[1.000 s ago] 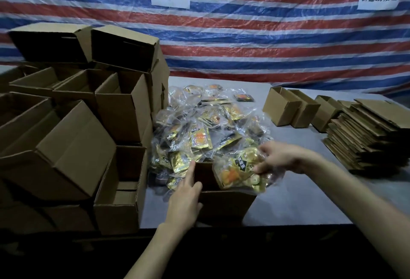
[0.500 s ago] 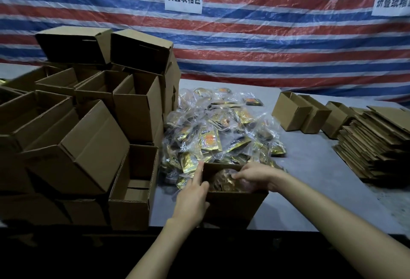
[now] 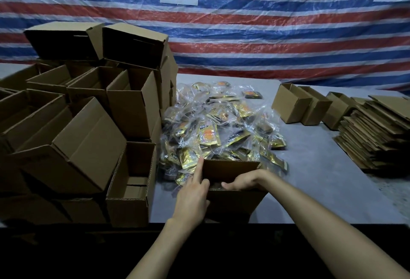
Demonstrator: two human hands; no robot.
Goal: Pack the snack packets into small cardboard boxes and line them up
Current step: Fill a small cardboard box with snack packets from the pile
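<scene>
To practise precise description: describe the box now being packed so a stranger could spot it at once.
On the grey table, find the pile of snack packets. In front of it, at the near edge, stands a small open box. Unlike the stacked boxes at left or the row of boxes at right, it alone has the left hand at its corner and the right hand reaching inside.

We moved our right hand [image 3: 244,181] with the snack packet from just right of the small box [image 3: 233,204] down into it; packet now hidden inside.
</scene>
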